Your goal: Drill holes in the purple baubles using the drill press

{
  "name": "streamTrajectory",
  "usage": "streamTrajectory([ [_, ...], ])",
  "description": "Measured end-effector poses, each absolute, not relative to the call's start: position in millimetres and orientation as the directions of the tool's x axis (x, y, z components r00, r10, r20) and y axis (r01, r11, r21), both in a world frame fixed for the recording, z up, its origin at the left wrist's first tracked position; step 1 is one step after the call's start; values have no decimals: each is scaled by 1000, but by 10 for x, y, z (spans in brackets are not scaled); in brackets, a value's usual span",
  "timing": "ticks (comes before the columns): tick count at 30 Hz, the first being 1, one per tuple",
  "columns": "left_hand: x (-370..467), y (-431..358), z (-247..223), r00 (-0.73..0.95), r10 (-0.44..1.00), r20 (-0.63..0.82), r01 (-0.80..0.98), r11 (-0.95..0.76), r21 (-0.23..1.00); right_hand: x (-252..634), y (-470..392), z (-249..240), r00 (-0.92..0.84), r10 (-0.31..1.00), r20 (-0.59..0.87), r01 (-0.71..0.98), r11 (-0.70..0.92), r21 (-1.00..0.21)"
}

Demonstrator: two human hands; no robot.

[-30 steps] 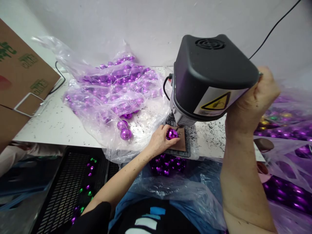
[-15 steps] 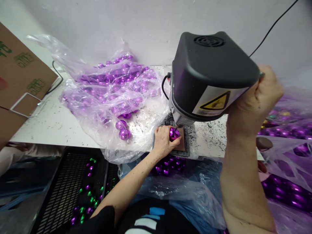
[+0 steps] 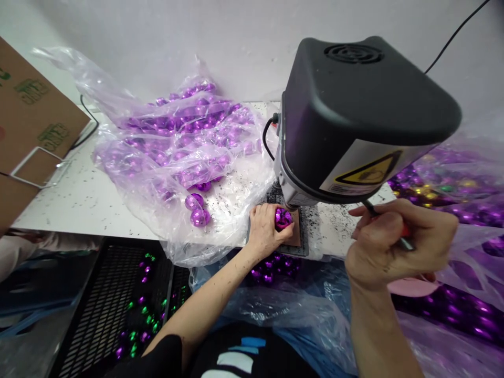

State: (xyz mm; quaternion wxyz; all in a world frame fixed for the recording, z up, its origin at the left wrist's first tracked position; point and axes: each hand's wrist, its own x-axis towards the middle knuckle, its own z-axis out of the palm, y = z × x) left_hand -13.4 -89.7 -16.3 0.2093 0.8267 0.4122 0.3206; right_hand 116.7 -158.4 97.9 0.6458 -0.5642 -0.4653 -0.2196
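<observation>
My left hand (image 3: 265, 228) is closed around a shiny purple mirror-faceted ball (image 3: 282, 219), which rests on a brown board (image 3: 293, 235) on the machine's dark base. Directly above the ball is the lower end of a black drill press (image 3: 366, 100); its bit is hard to make out. At the machine's right side, my right hand (image 3: 401, 244) wraps round a metal lever (image 3: 371, 208) with a red part showing between the fingers.
Purple balls in a clear plastic bag (image 3: 173, 152) cover the table's left side. A cardboard box (image 3: 31, 115) stands farther left. Below are black crates (image 3: 98, 304) with green and purple balls. More bagged balls (image 3: 452, 310) lie right. Dark shavings dot the white table (image 3: 98, 205).
My right hand has come down and towards me, turning with the lever. The black machine head now looks larger and reaches farther right. My left hand stays at the ball.
</observation>
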Motion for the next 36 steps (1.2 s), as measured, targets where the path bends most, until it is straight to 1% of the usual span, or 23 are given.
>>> streamTrajectory([
  [2,-134,-896,-163,458,818,348,551,-568,611,1169,-1583,963,421,231,877,812,336,-478],
  [4,-134,-893,-167,463,821,334,556,-563,611,1165,-1598,949,401,236,885,811,358,-463],
  [8,-134,-888,-164,468,825,316,563,-554,614,1127,-1625,919,418,263,869,822,298,-486],
  [11,-137,-890,-144,469,827,312,562,-551,616,1094,-1619,868,441,238,865,803,327,-499],
  [15,-139,-898,-118,469,831,298,564,-542,623,1067,-1612,776,489,252,835,760,346,-550],
  [17,-139,-901,-117,468,830,303,564,-544,622,1062,-1604,734,498,247,831,748,362,-556],
  [22,-136,-906,-138,461,830,314,574,-549,608,1070,-1521,590,534,154,831,741,389,-548],
  [24,-136,-906,-147,459,829,319,574,-551,606,1072,-1492,498,542,135,830,737,398,-546],
  [28,-138,-902,-166,458,827,327,568,-555,608,1075,-1513,374,522,201,829,744,368,-558],
  [30,-139,-902,-173,458,829,321,571,-551,609,1100,-1543,437,510,207,835,755,356,-550],
  [33,-144,-908,-178,460,831,314,566,-546,617,1191,-1537,740,494,167,853,791,322,-520],
  [34,-146,-911,-181,460,830,315,561,-546,622,1233,-1511,880,496,170,851,801,289,-524],
  [35,-149,-912,-183,462,829,316,553,-548,628,1277,-1472,1024,514,168,841,816,204,-540],
  [36,-152,-912,-186,467,824,319,543,-553,632,1321,-1424,1164,519,187,834,822,157,-547],
])
